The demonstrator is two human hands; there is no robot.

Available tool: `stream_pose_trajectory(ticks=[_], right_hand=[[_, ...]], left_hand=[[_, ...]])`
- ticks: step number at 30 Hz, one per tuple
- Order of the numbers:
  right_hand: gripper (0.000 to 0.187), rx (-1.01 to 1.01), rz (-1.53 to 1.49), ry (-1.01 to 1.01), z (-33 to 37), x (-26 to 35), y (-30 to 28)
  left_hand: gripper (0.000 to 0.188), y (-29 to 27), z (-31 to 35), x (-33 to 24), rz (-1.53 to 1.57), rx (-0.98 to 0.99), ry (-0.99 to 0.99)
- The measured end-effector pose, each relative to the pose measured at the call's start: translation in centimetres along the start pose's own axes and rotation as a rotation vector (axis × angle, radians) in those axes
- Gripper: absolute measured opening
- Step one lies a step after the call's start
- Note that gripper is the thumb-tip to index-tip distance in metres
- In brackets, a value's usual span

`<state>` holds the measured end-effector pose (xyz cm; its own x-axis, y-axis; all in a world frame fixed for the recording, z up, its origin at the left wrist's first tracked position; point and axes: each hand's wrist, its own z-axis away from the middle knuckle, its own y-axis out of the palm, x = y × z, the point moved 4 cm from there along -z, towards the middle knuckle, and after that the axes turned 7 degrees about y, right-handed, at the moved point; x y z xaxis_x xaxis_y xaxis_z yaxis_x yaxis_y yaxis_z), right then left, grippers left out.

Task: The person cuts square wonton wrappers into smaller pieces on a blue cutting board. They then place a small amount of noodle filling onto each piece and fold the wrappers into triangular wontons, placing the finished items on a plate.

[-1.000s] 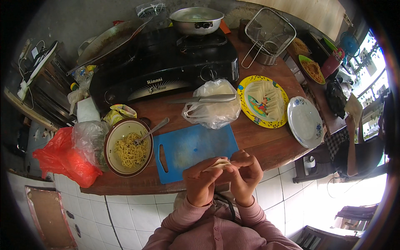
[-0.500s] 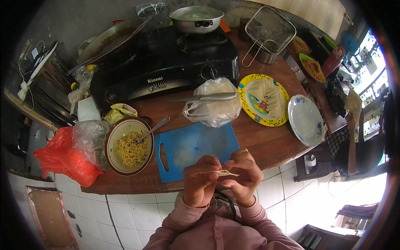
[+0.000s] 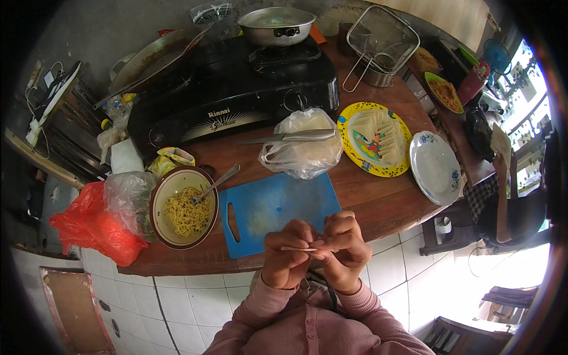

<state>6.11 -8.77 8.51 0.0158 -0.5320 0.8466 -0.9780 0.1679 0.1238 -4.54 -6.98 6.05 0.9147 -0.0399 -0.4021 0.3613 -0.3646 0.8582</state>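
Note:
Above the near edge of a blue cutting board (image 3: 272,204), my left hand (image 3: 284,251) and my right hand (image 3: 343,248) pinch a thin, pale folded wrapper (image 3: 297,249) between them. Its edge faces me, so what is inside cannot be seen. Left of the board stands a cream bowl (image 3: 158,228) with a brown rim, holding noodles (image 3: 187,213) flecked with green and a spoon (image 3: 222,180). Folded white wrappers (image 3: 390,139) lie in an overlapping row on a yellow-rimmed plate (image 3: 345,135). A knife (image 3: 307,136) rests across a clear plastic bag (image 3: 302,160) of pale contents behind the board.
A black gas stove (image 3: 236,97) with a metal pan (image 3: 277,29) fills the back. A white oval plate (image 3: 435,168) sits by the right edge. Wire strainers (image 3: 381,44) stand at the back right. Red plastic bags (image 3: 97,222) lie left of the bowl.
My right fingers have closed in toward the left ones and now pinch the wrapper's edge. The wrapper's right part, visible before, is now mostly covered by my fingers.

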Motion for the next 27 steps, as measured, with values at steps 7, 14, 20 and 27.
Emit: stream_pose_trajectory(ticks=[7,14,20,27], right_hand=[[0.024,0.007,0.011,0.043,-0.2,-0.2,-0.3],[0.023,-0.002,0.002,0.078,0.0,-0.6,-0.3],[0.022,-0.013,0.007,0.049,0.1,-0.6,-0.4],[0.029,0.022,0.042,0.093,-0.3,-0.5,-0.5]], left_hand=[[0.014,-0.5,-0.1,-0.3,-0.077,-0.018,-0.021],[0.01,-0.9,-0.3,-0.1,0.029,-0.042,-0.044],[0.01,-1.1,-0.2,0.2,0.088,-0.039,-0.076],[0.013,-1.5,-0.3,0.2,0.117,-0.072,-0.082]])
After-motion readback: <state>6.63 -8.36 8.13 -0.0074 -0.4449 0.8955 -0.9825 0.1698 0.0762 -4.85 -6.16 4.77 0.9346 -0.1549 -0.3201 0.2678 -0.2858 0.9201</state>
